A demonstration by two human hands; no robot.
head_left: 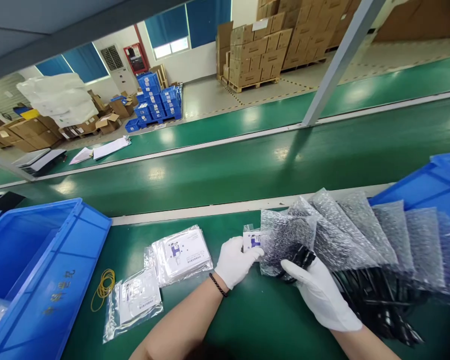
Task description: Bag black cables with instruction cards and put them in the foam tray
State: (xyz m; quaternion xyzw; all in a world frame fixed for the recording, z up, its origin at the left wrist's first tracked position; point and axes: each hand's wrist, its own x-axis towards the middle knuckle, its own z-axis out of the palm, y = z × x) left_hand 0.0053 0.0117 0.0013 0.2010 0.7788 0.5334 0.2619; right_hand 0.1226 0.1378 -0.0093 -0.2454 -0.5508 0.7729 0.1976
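Head view: I see a green tabletop (247,320) with a long green strip (217,175) beyond it, both catching glare from the lights. The left hand (237,261), in a white glove, is closed on a small card (252,240), which lies against a bubble-wrap bag (285,235) at the middle of my picture. The right hand (322,292), gloved too, is closed around a black cable (300,257) at the bag's lower edge. More bubble-wrap bags (360,225) fan out to the right, with loose cables below them, near a blue bin (416,182). Leftward I find bagged leaflets (185,252), yellow rubber bands (105,286) and another bin (86,250). Across the room, cartons (257,52) stand on a pallet, blue crates (155,100) are stacked, and blue blinds (168,25) cover most of a window.
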